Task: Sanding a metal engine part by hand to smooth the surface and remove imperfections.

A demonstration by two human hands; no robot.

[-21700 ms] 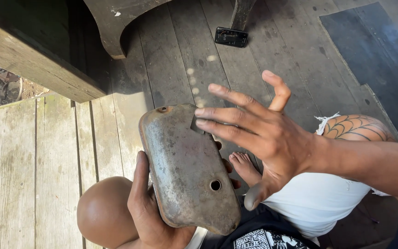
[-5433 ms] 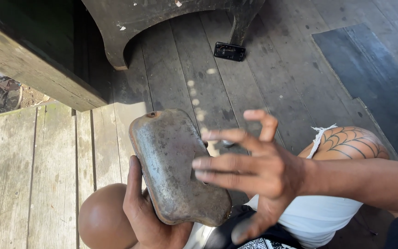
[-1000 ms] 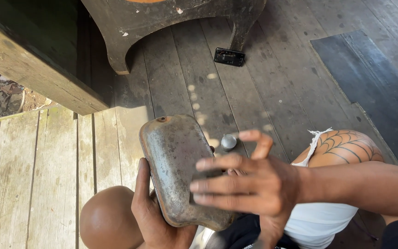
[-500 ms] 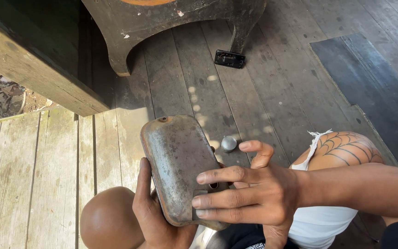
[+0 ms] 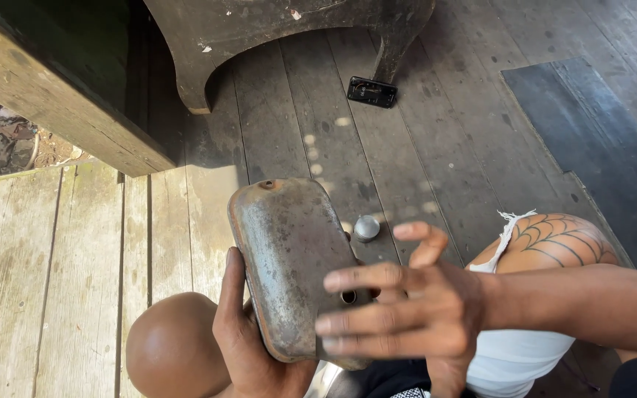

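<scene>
L hand (image 5: pixel 248 339) clamps rusty metal cover (image 5: pixel 293 269) from below, steadying it; R hand (image 5: pixel 407 317) fingers spread over lower edge, frame centre.

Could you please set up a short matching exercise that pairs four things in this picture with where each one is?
Things:
1. rusty metal cover
2. small round metal cap
3. black phone
4. dark mat

Places:
A. on the floorboards at the bench leg
B. gripped in the left hand
C. flat on the floor at the right
D. on the boards just beyond the right hand

Pairs: 1-B, 2-D, 3-A, 4-C
</scene>
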